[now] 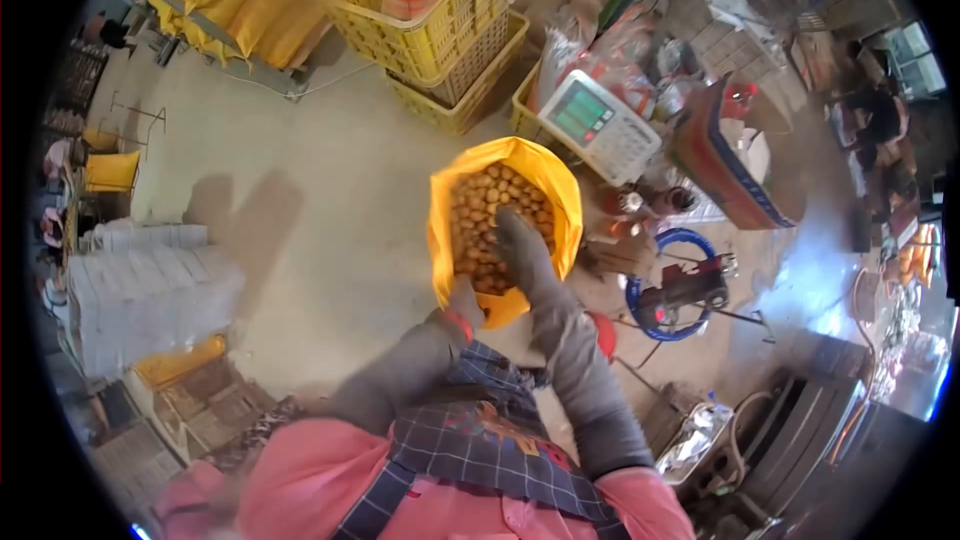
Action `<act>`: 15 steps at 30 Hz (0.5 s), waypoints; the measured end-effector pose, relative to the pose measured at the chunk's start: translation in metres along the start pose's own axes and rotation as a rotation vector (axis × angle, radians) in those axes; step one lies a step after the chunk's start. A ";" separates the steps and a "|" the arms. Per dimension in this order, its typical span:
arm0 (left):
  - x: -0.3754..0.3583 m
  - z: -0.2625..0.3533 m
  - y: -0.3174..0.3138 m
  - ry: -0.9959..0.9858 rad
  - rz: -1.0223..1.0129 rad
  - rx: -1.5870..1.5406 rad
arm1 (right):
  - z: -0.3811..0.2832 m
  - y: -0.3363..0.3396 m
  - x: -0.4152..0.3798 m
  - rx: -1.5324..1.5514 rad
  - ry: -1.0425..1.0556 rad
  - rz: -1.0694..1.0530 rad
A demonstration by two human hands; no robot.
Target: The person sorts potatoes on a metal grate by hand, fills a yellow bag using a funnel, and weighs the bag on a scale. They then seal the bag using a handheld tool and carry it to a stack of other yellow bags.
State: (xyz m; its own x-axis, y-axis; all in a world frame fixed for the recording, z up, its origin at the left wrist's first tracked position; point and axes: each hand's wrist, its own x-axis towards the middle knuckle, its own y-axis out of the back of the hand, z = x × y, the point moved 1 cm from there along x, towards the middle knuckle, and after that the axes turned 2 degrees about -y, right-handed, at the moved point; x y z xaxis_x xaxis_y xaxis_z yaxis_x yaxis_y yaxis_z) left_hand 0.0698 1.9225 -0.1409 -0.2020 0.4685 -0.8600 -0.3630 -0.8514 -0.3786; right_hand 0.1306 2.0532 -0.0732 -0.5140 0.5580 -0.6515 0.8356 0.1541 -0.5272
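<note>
The yellow sack [556,202] stands just left of the weighing scale [600,126], mouth open upward, long axis vertical. The left hand [466,306] pinches its near rim; the right hand [520,240] lies flat, fingers loose, on the round fruits [485,210] inside

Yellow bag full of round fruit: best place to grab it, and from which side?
Probably the yellow bag is best gripped at its open rim, from the near edge. The mouth gapes wide toward the camera and the soft wall folds, so a pinch there should hold. The left hand already grips that near rim; the right hand is inside on the fruit.
</note>
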 end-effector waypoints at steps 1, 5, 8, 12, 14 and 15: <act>0.025 -0.023 0.037 -0.091 -0.070 -0.135 | 0.007 0.012 0.039 -0.184 -0.011 0.125; 0.019 0.037 0.012 0.140 -0.033 -0.049 | -0.005 0.056 0.108 -0.590 0.035 0.317; 0.094 0.024 0.027 0.265 -0.173 -0.305 | -0.003 0.087 0.161 -0.958 0.133 0.347; 0.101 0.049 0.003 0.347 -0.106 -0.308 | 0.033 0.113 0.184 -1.244 -0.021 0.481; 0.110 0.045 0.008 0.323 -0.298 -0.344 | 0.074 0.121 0.178 -1.354 0.251 0.415; 0.113 0.039 0.012 0.324 -0.289 -0.356 | 0.091 0.116 0.167 -1.354 0.337 0.382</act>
State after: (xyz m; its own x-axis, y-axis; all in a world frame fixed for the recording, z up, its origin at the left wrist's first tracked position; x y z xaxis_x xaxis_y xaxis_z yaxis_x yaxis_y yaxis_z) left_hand 0.0073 1.9744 -0.2296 0.1706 0.6462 -0.7439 -0.0212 -0.7524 -0.6584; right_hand 0.1240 2.0904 -0.2927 -0.3119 0.8734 -0.3740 0.5454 0.4869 0.6822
